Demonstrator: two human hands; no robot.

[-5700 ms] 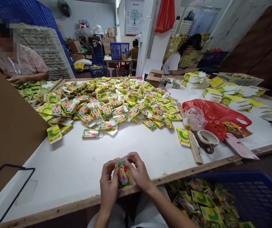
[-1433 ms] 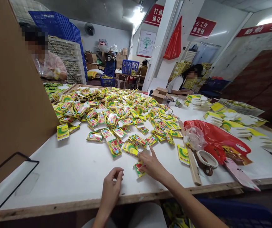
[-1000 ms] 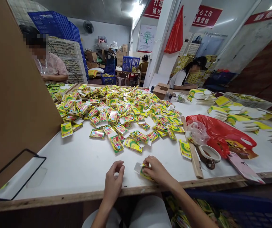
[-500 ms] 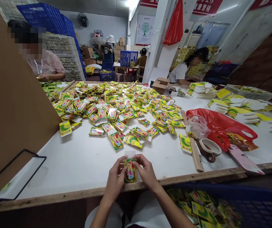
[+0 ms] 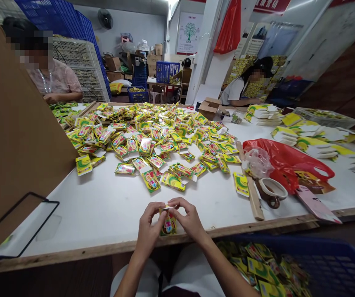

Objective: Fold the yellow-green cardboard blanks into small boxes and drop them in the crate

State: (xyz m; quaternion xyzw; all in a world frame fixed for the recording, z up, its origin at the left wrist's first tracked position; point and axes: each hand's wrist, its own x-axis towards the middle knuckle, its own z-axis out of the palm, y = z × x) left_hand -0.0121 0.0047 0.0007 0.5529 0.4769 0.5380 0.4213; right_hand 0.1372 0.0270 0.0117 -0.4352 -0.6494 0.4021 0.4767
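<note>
Close to the table's front edge, a small yellow-green crayon-style box (image 5: 169, 226) is held between both hands. My left hand (image 5: 150, 222) grips its left side, thumb and fingers at the top flap. On the other side my right hand (image 5: 187, 218) pinches the same flap, which is bent over toward me. The fingers hide much of the box's upper part. Beyond the hands lies a wide heap of similar small boxes (image 5: 150, 180), several with white end flaps standing out.
A wooden strip (image 5: 254, 200), a brown-and-white mug (image 5: 273, 190), a red plastic bag (image 5: 273, 154) and a pink flat object (image 5: 316, 204) lie right. Below the edge stands a blue basket (image 5: 335, 260) of boxes. Cardboard (image 5: 19, 103) rises left. Two people work across the table; another sits farther back.
The box's top flap, upright before, is now folded down under the fingers of both hands. My hands have drawn closer together over the top of the box.
</note>
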